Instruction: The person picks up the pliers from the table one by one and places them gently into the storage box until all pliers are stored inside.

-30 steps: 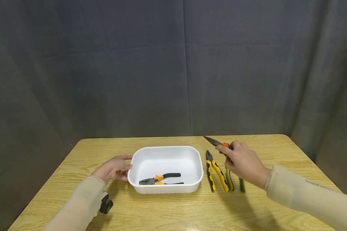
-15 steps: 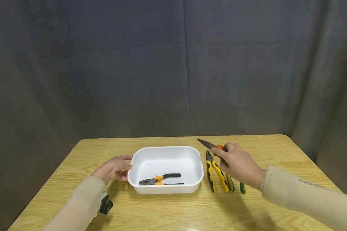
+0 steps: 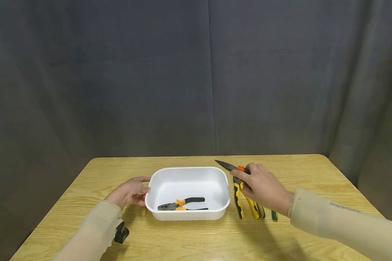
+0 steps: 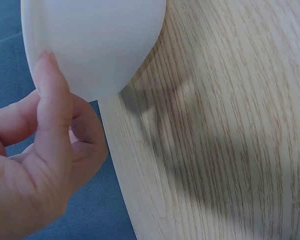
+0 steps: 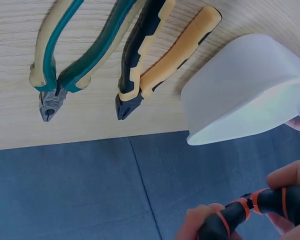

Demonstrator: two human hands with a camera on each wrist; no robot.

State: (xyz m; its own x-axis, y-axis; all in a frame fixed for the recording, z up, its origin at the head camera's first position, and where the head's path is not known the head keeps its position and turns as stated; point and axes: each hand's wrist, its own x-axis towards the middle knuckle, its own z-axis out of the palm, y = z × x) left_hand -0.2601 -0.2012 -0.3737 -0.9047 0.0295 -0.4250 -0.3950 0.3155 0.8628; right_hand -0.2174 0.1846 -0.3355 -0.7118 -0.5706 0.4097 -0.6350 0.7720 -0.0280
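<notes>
My right hand (image 3: 264, 186) grips long-nose pliers (image 3: 226, 165) with black and orange handles, holding them above the table just right of a white plastic tub (image 3: 189, 216). Their dark tapered tip points left, over the tub's far right corner. In the right wrist view the two handles (image 5: 229, 218) show between fingers and thumb. At the tub's left end, my left hand (image 3: 129, 191) holds the rim; the left wrist view shows the thumb (image 4: 51, 85) against the wall. Inside the tub lie combination pliers (image 3: 180, 202) with orange and black handles, partly hidden by the near wall.
Right of the tub, yellow and black pliers (image 5: 147, 60) lie on the wooden table (image 3: 183, 241), beside green and cream pliers (image 5: 82, 60). My right hand partly covers both in the head view. A dark grey curtain (image 3: 150, 79) hangs behind the table.
My right hand has carried the long-nose pliers left and slightly lower, toward the tub, passing over the yellow and black pliers. The left hand and tub have stayed in place.
</notes>
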